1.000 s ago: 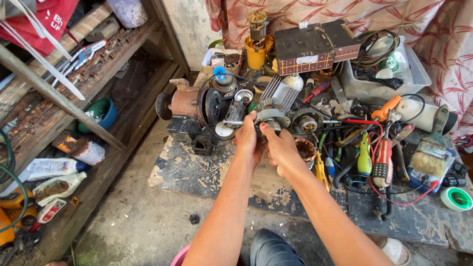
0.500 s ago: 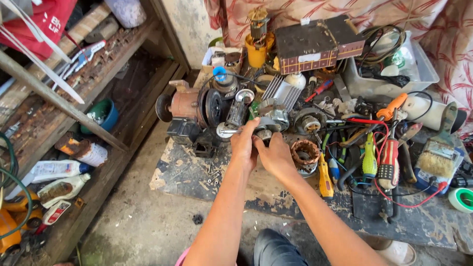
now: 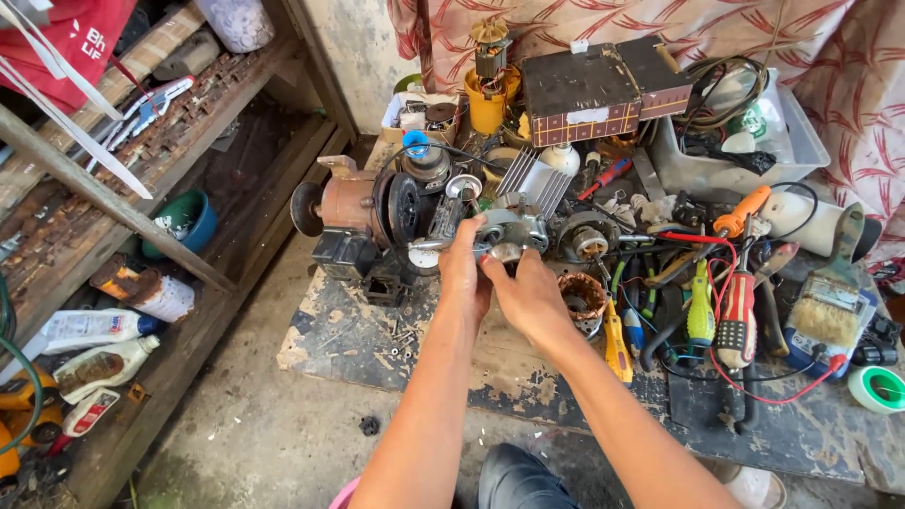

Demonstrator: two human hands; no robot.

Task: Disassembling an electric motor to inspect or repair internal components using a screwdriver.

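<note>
Two hands meet on one small round metal motor part [image 3: 509,238] above the cluttered work board [image 3: 452,377]. The left hand [image 3: 464,273] closes its fingers on the part's left edge, and the right hand [image 3: 530,294] grips its lower right side, thumb and fingertips clamped against the rim; the part sits between both sets of fingers, lifted slightly clear of the board. A grip from opposite sides would steady a round piece that could otherwise roll or turn. The part's flat face looks up toward the camera, and its wider span runs roughly left to right between the two hands; whether a shaft projects beneath cannot be told. Just left of the left fingers stands a rusty brown motor [image 3: 351,209], its long axis also left to right. Just beyond the right fingers lies a copper-wound coil ring [image 3: 583,297]. Further right of the fingers, well apart, are a yellow screwdriver [image 3: 617,344], a red test meter [image 3: 737,319] and a paintbrush [image 3: 831,302].
</note>
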